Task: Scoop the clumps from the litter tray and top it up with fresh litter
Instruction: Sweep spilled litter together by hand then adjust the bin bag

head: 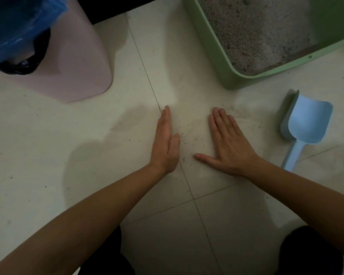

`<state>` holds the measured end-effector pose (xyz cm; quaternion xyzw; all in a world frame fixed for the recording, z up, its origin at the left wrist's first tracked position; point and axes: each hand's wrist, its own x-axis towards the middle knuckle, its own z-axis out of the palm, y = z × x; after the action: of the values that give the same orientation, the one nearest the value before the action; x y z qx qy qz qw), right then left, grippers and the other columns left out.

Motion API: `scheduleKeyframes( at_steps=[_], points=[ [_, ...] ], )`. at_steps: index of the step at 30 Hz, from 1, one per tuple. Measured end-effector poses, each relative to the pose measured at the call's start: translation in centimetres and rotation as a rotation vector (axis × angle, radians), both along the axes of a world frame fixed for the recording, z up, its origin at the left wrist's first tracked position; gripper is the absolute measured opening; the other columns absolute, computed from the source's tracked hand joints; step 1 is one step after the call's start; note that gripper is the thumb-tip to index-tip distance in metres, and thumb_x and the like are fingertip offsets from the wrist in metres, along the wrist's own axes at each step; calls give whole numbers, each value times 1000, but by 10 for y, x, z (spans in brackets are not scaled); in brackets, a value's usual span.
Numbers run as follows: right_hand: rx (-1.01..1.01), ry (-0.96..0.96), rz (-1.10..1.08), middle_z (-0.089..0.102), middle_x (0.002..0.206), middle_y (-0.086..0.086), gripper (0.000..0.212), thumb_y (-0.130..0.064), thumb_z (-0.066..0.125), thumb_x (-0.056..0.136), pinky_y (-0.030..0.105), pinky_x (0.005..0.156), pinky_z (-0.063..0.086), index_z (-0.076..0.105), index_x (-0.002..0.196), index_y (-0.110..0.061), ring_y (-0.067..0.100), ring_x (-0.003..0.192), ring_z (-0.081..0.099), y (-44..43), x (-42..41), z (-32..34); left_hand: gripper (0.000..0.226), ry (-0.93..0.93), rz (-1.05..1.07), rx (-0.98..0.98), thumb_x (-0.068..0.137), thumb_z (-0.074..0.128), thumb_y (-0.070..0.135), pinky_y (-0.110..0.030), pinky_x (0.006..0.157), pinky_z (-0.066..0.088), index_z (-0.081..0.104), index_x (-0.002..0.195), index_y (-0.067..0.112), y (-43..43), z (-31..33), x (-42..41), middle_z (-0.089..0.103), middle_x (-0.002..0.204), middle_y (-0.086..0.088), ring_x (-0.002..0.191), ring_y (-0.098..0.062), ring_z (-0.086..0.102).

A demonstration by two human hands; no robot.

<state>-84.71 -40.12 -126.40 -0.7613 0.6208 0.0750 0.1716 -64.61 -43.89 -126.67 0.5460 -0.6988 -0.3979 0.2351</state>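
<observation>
A green litter tray (213, 56) full of grey litter (258, 30) stands on the tiled floor at the upper right. A light blue scoop (308, 124) lies on the floor to the right of my hands, bowl pointing away from me. My left hand (165, 143) stands on its edge on the floor, fingers straight. My right hand (226, 143) lies flat, palm down, fingers spread. Loose litter grains (189, 137) are scattered on the tile between the two hands. Neither hand holds anything.
A pink bin (74, 56) with a blue bag (18, 26) and a black liner stands at the upper left. More stray grains lie near the scoop and the tray's corner. My dark-clothed knees show at the bottom edge.
</observation>
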Motion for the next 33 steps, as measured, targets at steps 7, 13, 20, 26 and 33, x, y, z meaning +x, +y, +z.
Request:
scheduleKeyframes(
  at_steps=[7,13,20,26,33],
  points=[
    [-21,-132,148,-7,162,21,117,-87,22,81,46,123,6,4,154,3,31,151,-11,5,93,-8,68,-258,259,-161,92,23,29,-44,122,6,18,149,-7,15,-11,112,17,158,-18,148,-27,14],
    [-57,-192,162,-7,163,21,114,-84,23,83,46,123,5,3,154,3,30,151,-11,-4,111,-9,76,-601,692,-72,85,23,35,-42,119,-1,23,148,-8,50,-21,233,23,155,-25,146,-35,19],
    [-46,-83,62,-21,161,18,118,-88,16,81,45,123,1,-11,153,1,28,149,-21,-17,74,-8,73,-748,585,-17,89,24,34,-42,121,5,19,150,-6,43,-26,214,16,157,-27,147,-37,11],
    [-52,-32,-43,-16,161,20,119,-89,19,81,46,123,2,-8,154,2,29,149,-18,-10,39,-2,72,-592,144,-129,90,27,30,-48,121,7,12,151,-5,17,-16,160,9,160,-21,149,-30,4],
    [-40,-19,-50,-15,162,21,115,-85,22,84,47,123,5,-4,154,2,30,150,-15,5,28,-3,73,-271,-58,-93,93,26,35,-40,122,6,7,153,-1,12,-3,29,8,162,-14,150,-17,4]
  ],
)
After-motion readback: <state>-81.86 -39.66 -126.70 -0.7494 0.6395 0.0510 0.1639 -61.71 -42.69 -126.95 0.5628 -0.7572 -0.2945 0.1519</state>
